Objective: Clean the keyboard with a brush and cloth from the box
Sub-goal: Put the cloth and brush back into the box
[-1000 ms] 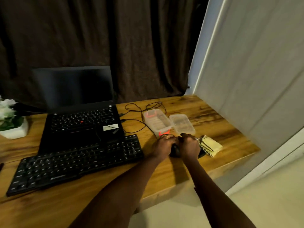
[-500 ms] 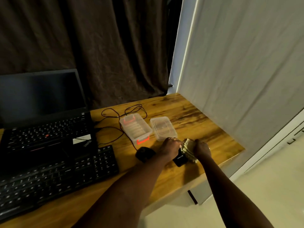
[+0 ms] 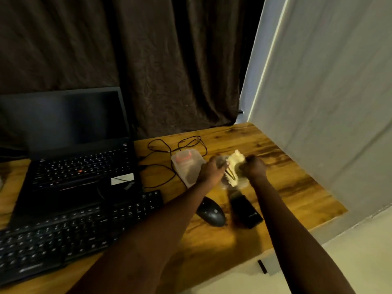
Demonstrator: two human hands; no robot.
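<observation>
**Q:** Head view: what are the hands doing?

**A:** Both are raised over the wooden table (image 3: pixel 292 187). The left hand (image 3: pixel 212 172) and the right hand (image 3: pixel 255 168) each have their fingers curled tight on a pale yellow cloth (image 3: pixel 235 163). The cloth is stretched between them and blurred by motion. It hangs just beside the clear box (image 3: pixel 186 166) with the red latch, well apart from the black keyboard (image 3: pixel 74 228) at lower left.

**Q:** How should this step go?

**A:** They are probably shaking the cloth open. It would be best to keep both grips firm, spread it flat, and stay above the mouse (image 3: pixel 211 213) and the dark flat object (image 3: pixel 246 211) beneath.

**Q:** What differs from half a second ago?

**A:** Then the hands sat low near the table edge, with the cloth bunched and the dark object under the left hand. Now they are higher and nearer the box, and that object lies free.
</observation>
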